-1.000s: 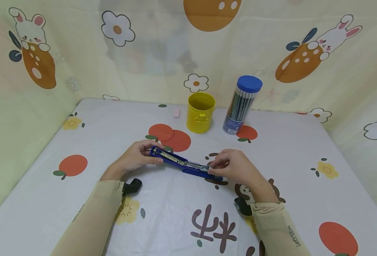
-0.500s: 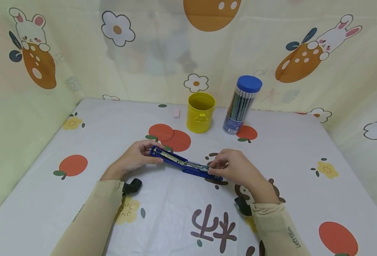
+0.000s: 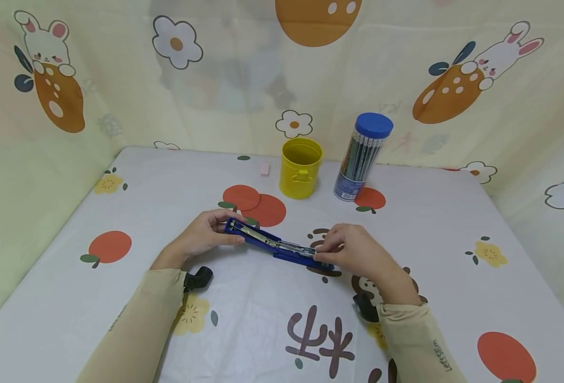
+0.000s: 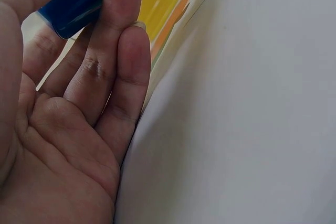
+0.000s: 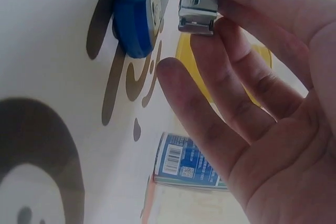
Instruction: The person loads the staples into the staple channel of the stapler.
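A blue stapler [image 3: 276, 245] lies spread wide in the head view, its metal insides facing up. At its upper-left end my left hand [image 3: 201, 234] grips the blue cover between thumb and fingers; the left wrist view shows that blue end [image 4: 79, 6] close up. My right hand [image 3: 356, 249] is at the other end. Thumb and fingers there pinch the end of the silver staple magazine [image 5: 199, 4], which stands apart from the blue base [image 5: 137, 17] in the right wrist view. The ring and little fingers of this hand are loosely extended.
Behind the stapler stands a yellow bucket-shaped cup [image 3: 300, 173]. To its right is a clear tube of pencils [image 3: 356, 159] with a blue lid, and to its left a small pink eraser [image 3: 265, 169]. A patterned cloth covers the table [image 3: 243, 330], with a curtain behind.
My right hand has shifted very slightly to the right along the stapler's end. The left hand and the stapler stay in place.
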Available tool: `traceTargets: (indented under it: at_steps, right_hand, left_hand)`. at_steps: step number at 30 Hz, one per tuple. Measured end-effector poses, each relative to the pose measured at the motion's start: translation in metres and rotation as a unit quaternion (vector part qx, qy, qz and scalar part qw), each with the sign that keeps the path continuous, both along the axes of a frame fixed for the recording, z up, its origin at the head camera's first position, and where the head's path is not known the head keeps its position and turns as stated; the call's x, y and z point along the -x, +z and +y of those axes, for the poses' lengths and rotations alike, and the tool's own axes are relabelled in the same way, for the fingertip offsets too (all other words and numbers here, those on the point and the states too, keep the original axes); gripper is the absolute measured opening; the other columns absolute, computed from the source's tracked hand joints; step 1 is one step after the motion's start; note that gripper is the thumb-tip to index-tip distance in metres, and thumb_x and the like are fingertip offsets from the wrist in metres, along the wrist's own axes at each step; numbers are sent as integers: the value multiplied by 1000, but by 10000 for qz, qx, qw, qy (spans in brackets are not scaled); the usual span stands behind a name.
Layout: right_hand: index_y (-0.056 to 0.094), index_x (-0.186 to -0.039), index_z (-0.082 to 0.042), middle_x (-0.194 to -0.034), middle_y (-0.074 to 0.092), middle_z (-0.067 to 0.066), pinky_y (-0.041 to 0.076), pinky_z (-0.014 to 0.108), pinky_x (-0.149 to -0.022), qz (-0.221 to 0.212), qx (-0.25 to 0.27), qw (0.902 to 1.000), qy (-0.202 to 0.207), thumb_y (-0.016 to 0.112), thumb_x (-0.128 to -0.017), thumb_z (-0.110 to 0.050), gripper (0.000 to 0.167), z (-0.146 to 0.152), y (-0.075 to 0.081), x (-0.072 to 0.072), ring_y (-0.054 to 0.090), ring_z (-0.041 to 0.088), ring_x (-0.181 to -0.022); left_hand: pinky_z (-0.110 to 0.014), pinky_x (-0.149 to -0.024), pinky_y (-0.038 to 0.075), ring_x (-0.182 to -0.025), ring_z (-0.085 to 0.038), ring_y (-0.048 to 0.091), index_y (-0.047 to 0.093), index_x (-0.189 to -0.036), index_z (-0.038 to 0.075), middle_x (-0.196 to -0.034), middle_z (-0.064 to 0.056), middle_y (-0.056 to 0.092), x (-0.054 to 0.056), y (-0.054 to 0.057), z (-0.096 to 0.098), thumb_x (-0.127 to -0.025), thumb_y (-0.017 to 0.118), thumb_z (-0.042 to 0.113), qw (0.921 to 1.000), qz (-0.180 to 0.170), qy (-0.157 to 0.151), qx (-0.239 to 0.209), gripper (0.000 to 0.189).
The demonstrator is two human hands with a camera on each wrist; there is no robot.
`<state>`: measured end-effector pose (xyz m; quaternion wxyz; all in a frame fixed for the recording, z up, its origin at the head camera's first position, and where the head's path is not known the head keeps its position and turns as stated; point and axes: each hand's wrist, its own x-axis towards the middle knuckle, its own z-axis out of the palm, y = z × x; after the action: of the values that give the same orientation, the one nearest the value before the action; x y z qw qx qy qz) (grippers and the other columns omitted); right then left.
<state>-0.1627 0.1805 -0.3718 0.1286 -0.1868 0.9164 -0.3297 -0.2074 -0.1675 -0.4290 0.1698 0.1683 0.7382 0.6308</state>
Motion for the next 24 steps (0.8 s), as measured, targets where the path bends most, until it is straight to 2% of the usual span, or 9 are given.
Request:
traceTargets:
  at_steps: [5, 11, 18, 24]
  right_hand:
    - [83, -98, -19, -93, 63, -4, 54, 31, -68, 101, -125, 9998, 95, 84, -84, -17, 14, 2, -2, 0, 56, 19, -87]
    - [83, -94, -18, -96, 62, -4, 54, 29, -71, 311, -146, 9984, 449, 86, -82, -16, 12, 6, -3, 0, 56, 19, -92]
    - [83, -97, -14, -96, 61, -4, 53, 28, -69, 100, -155, 9985, 506, 85, -83, -16, 14, 5, -6, 1, 55, 18, -90]
    - [81, -102, -14, -99, 63, -2, 56, 29, -74, -11, 85, 9989, 460, 86, -82, -16, 21, 9, -6, 1, 60, 19, -92]
  left_hand:
    - [-30, -86, 55, -104, -28, 69, 64, -126, -3, -123, -17, 67, -1, 1, 0, -81, 83, -1, 10000, -59, 8, -2, 49]
    - [-31, -87, 55, -104, -28, 69, 64, -126, -2, -123, -18, 66, -2, 2, -1, -81, 83, 0, 9999, -109, 15, -35, 49]
    - [-31, -86, 55, -104, -28, 69, 63, -126, -3, -121, -17, 67, -1, 1, 0, -80, 83, 0, 9999, -111, 15, -39, 50]
    - [-30, -86, 55, -103, -28, 69, 63, -126, -4, -121, -18, 67, -1, 1, 0, -80, 83, -1, 9999, -115, 34, -56, 50]
